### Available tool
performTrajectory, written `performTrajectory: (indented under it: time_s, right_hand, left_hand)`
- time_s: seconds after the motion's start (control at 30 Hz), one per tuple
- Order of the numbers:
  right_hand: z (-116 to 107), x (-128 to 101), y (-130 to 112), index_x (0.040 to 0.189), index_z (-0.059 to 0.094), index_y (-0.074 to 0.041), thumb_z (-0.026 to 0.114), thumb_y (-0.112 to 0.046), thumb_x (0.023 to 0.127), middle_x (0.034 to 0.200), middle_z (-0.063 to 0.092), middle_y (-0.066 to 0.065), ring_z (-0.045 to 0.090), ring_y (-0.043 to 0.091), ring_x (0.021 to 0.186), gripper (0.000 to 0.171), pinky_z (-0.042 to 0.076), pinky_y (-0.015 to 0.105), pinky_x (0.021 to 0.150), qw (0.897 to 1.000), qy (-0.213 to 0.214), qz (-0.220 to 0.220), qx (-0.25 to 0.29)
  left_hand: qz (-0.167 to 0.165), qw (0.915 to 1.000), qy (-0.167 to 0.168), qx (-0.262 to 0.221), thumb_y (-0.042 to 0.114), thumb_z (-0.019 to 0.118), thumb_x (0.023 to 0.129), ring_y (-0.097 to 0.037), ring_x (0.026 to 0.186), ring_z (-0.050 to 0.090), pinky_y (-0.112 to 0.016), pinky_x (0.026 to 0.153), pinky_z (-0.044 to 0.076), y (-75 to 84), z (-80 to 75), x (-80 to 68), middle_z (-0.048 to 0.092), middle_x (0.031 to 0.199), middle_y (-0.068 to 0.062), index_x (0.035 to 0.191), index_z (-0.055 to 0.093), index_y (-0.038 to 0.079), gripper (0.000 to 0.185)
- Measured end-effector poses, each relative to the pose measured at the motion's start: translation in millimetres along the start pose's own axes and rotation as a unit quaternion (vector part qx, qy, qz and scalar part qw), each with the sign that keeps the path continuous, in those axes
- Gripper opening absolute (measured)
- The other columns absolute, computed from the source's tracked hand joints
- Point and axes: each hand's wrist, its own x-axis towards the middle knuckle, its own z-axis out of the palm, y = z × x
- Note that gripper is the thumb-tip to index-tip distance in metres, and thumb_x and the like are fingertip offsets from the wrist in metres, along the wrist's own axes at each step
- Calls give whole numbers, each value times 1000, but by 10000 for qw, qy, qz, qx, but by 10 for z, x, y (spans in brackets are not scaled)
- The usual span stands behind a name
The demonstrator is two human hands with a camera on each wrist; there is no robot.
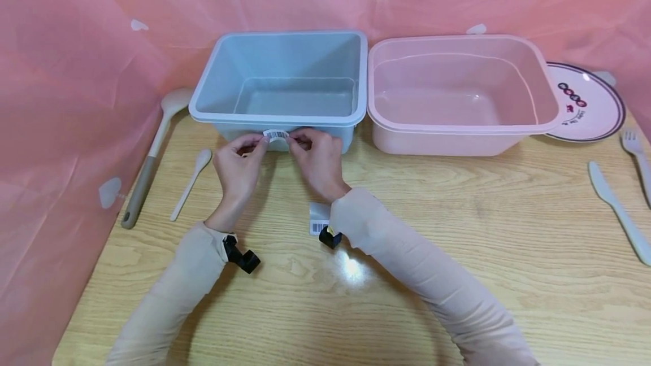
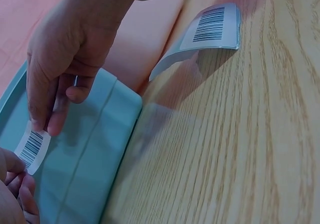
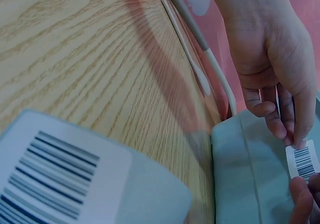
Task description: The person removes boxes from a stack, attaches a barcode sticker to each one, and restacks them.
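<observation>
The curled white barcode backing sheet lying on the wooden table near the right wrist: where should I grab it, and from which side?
Pinch the white barcode backing sheet at its lifted, curled edge, probably coming from the side that faces the blue plastic tub. In the left wrist view that end arches off the wooden table, leaving room for a finger beneath; the rest seems to lie flat. The right hand is nearest.
</observation>
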Motion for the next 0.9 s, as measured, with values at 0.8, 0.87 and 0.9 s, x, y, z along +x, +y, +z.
performTrajectory:
  time_s: [0.8,0.87,0.9]
  right_hand:
    - [48,-22,13,92,77,-4,68,-16,90,77,75,6,72,13,70,14,57,23,64,9995,310,-12,61]
    - [49,-23,13,92,76,-3,69,-15,90,77,75,8,72,14,69,14,57,23,63,9993,348,-7,149]
    - [48,-23,12,92,76,-2,69,-14,90,77,75,8,72,14,69,14,57,23,63,9992,367,2,181]
  left_hand:
    - [-45,9998,152,-82,15,73,85,0,69,58,-12,62,46,6,44,62,74,87,-16,91,76,1,16]
    - [-53,9998,150,-76,16,73,85,-1,69,58,-12,62,45,11,49,65,73,86,-15,90,76,1,16]
    - [-58,9998,156,-72,16,73,85,-1,69,58,-12,62,45,14,51,66,73,86,-15,90,76,1,16]
